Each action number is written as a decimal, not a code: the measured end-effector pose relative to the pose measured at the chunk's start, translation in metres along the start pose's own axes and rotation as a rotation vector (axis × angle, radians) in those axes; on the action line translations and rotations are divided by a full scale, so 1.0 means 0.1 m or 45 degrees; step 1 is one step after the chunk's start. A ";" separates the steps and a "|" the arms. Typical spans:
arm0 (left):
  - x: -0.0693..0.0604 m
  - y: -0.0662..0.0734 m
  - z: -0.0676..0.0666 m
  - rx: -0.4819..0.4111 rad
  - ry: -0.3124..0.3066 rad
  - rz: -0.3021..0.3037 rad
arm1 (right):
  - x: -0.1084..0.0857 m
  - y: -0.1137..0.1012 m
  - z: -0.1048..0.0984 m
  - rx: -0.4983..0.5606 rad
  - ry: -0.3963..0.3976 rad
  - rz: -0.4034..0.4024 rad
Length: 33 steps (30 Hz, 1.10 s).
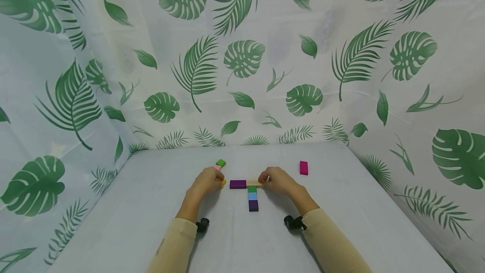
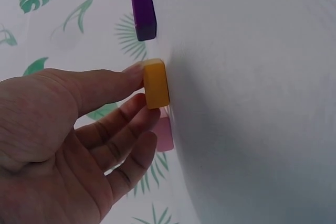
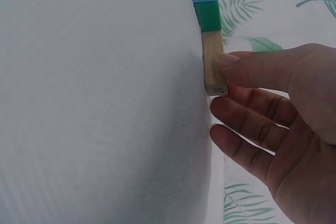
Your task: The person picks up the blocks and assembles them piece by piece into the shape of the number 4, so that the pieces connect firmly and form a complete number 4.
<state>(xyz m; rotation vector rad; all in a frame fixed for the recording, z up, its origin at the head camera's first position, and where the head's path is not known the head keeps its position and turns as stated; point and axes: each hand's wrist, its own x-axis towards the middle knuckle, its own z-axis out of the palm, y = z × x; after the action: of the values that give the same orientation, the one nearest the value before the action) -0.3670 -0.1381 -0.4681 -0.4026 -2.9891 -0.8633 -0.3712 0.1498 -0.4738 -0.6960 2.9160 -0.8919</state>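
Observation:
My left hand (image 1: 206, 180) pinches a yellow block (image 2: 156, 85) between thumb and fingers, just above or on the table left of a purple block (image 1: 238, 184). With thumb and fingertips, my right hand (image 1: 278, 180) holds the right end of a plain wooden block (image 1: 252, 183), which lies end to end with the purple one. Below the wooden block, a green block (image 1: 252, 189), a light blue block (image 1: 252, 196) and a dark purple block (image 1: 253, 205) run in a line toward me. Behind my left fingers lies a pink block (image 2: 164, 135), partly hidden.
A second green block (image 1: 221, 162) is beyond the left hand, by the pink one. Farther right lies a magenta block (image 1: 304, 168). The white table (image 1: 235, 243) meets leaf-printed cloth at its back and sides. Each wrist wears a small black camera.

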 end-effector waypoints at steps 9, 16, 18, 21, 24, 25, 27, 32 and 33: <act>0.04 0.05 0.05 0.034 0.002 0.002 | 0.01 0.02 0.02 0.007 -0.003 0.008; 0.04 0.11 0.04 0.057 -0.001 -0.003 | 0.01 0.04 0.02 -0.004 -0.003 -0.009; 0.04 0.12 0.04 0.061 -0.001 0.002 | 0.01 0.03 0.02 -0.010 -0.002 -0.020; 0.04 0.11 0.04 0.058 -0.002 0.005 | 0.01 0.03 0.01 -0.014 -0.004 -0.024; 0.04 0.11 0.05 0.060 -0.001 0.006 | 0.01 0.03 0.01 -0.012 -0.004 -0.019; 0.05 0.11 0.05 0.064 -0.001 0.006 | 0.01 0.03 0.01 -0.012 -0.005 -0.017; 0.06 0.11 0.05 0.081 0.001 0.010 | 0.01 0.02 0.01 -0.009 -0.004 -0.012; 0.08 0.11 0.06 0.103 0.003 0.017 | 0.01 0.01 0.01 -0.011 -0.003 0.002; 0.08 0.11 0.07 0.099 0.004 0.012 | 0.01 0.01 0.01 -0.012 -0.002 0.004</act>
<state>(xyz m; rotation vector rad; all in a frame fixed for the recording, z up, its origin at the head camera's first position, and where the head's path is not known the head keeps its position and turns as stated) -0.3721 -0.1238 -0.4675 -0.4127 -3.0034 -0.7434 -0.3725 0.1496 -0.4754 -0.6921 2.9213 -0.8772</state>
